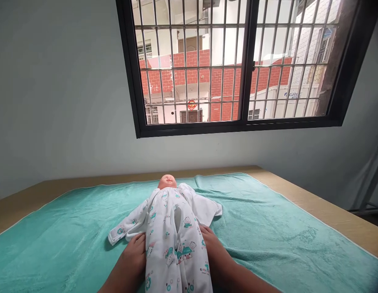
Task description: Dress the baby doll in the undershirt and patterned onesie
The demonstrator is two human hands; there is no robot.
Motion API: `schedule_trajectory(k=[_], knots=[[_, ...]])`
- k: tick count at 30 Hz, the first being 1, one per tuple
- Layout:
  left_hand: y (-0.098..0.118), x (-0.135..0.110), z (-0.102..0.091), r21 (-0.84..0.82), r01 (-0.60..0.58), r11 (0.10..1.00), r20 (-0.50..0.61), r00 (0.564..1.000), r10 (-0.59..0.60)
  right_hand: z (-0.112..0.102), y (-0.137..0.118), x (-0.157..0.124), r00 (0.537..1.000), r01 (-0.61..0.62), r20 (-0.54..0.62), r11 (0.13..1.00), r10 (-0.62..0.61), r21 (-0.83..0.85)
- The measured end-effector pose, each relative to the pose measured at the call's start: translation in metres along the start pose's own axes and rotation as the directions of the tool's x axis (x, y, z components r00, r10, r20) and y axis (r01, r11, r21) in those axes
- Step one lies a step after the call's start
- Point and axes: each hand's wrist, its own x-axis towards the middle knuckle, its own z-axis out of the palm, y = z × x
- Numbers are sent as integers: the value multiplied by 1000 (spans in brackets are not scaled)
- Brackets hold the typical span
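A baby doll (167,181) lies on its back, its head toward the window. White printed baby pants (166,228) with a split crotch stretch over its front from the chest toward me. Beneath them a white baby top is spread, one printed sleeve (129,224) out to the left and a plain white part (207,205) to the right. At the pants' left edge my left hand (136,250) is closed, its fingertips tucked out of sight under the cloth. My right hand (212,244) grips the opposite edge, fingers partly hidden by the fabric.
A turquoise towel (265,228) with some wrinkles covers most of the wooden table (302,193). Behind the table rises a pale wall (69,101) with a black-framed, barred window (192,129). A dark metal frame (372,191) stands at the far right.
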Motion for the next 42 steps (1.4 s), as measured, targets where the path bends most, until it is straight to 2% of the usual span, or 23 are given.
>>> schedule_trajectory(k=[4, 9, 14, 21, 24, 26, 28, 30, 32, 33, 34, 35, 36, 37, 38, 39, 41, 42], knots=[[-8, -9, 5, 53, 101, 993, 69, 992, -105, -5, 6, 2, 997, -41, 59, 999, 43, -31], [-14, -9, -1, 72, 203, 976, 38, 978, -206, -13, 12, 3, 995, -32, 93, 994, 41, -100], [-18, -8, -10, 113, 223, 968, -34, 975, -220, -19, 23, 1, 989, -143, 28, 983, 147, -116], [-43, -21, -17, 236, 308, 922, -54, 951, -304, -26, 46, 1, 992, -125, -42, 969, 119, -212], [-54, -26, -16, 266, 370, 890, -57, 928, -368, -31, 58, 1, 983, -167, -115, 958, 143, -234], [-61, -29, -15, 264, 463, 846, -79, 885, -460, -33, 66, 0, 962, -239, -184, 949, 203, -206], [-66, -31, -16, 210, 596, 775, -106, 802, -587, -32, 73, -1, 926, -334, -226, 935, 302, -118], [-68, -31, -17, 91, 754, 651, -69, 656, -751, -30, 78, -1, 881, -441, -193, 897, 433, -1], [-67, -30, -17, -72, 868, 491, 44, 495, -868, -28, 80, -1, 827, -541, -119, 835, 550, 105], [-65, -28, -18, -158, 894, 419, 100, 436, -894, -27, 81, -1, 804, -570, -91, 805, 587, 164], [-63, -27, -18, -239, 899, 368, 142, 407, -902, -25, 82, 0, 788, -581, -75, 778, 611, 239], [-60, -26, -18, -307, 886, 348, 159, 408, -899, -24, 83, 1, 777, -575, -70, 749, 626, 329], [-56, -25, -19, -350, 864, 362, 150, 433, -889, -23, 85, 2, 767, -554, -71, 713, 638, 430], [-51, -23, -20, -365, 833, 416, 119, 484, -867, -23, 87, 2, 754, -527, -68, 663, 653, 531], [-45, -22, -21, -354, 782, 512, 65, 567, -821, -22, 89, 3, 738, -501, -50, 596, 673, 628], [-38, -20, -23, -320, 703, 635, 3, 671, -741, -22, 91, 4, 722, -474, -19, 514, 692, 715], [-21, -14, -25, -221, 466, 857, -85, 866, -493, -24, 93, 5, 703, -417, 65, 337, 708, 844], [-11, -10, -27, -189, 338, 922, -95, 928, -360, -25, 92, 5, 700, -389, 105, 253, 706, 886]])
